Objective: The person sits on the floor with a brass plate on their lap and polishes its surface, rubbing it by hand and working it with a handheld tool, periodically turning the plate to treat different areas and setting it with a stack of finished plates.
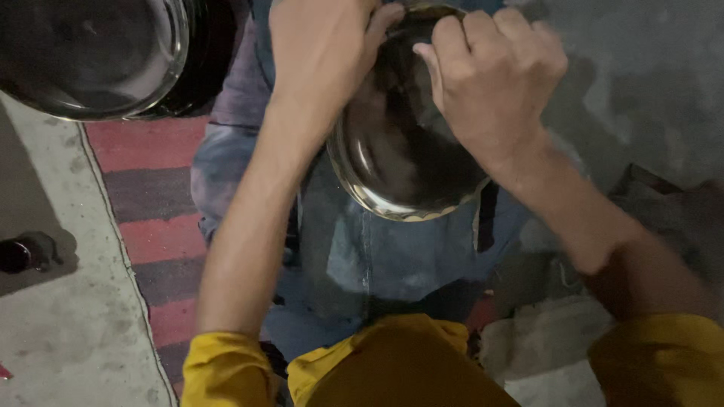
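Both hands hold one shiny plate [403,162] over the lap. The left hand [320,49] grips its top edge, and the right hand [490,75] curls on the rim beside it. Another plate [90,56] sits far left, not yet touched

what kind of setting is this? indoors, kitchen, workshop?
Probably a home floor or yard washing spot, not a fitted kitchen. The person sits low on a bare concrete floor beside a red striped mat, both hands on a steel plate, another steel bowl nearby. Dim light.
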Action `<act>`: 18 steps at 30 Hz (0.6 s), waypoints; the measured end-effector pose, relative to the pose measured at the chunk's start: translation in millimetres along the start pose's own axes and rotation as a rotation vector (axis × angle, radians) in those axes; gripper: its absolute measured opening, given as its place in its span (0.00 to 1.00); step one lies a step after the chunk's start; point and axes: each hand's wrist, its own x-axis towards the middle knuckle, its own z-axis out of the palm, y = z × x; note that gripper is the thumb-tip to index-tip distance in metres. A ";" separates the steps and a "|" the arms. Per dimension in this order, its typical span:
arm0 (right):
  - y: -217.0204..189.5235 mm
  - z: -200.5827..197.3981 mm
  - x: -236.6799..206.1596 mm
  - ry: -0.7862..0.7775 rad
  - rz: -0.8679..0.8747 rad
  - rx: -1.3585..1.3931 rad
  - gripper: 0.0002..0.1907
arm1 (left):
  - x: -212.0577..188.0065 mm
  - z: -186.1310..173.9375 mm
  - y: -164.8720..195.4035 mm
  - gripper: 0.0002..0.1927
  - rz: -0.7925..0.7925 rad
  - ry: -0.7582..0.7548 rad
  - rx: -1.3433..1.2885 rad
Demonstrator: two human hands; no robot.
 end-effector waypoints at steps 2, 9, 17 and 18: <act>-1.3 -0.9 -0.4 0.008 0.006 -0.008 0.21 | -17.1 -2.7 -5.3 0.14 -0.058 -0.012 0.036; -1.5 -4.2 -8.7 -0.045 -0.019 0.040 0.18 | -118.5 -60.9 50.2 0.20 -0.461 -0.164 0.069; -16.0 -1.6 -4.9 0.056 -0.047 -0.155 0.16 | -102.2 -75.8 42.1 0.14 -0.250 -0.202 0.138; -18.7 -1.9 -3.4 0.074 -0.054 -0.185 0.15 | -88.8 -72.6 28.4 0.17 -0.121 -0.110 0.160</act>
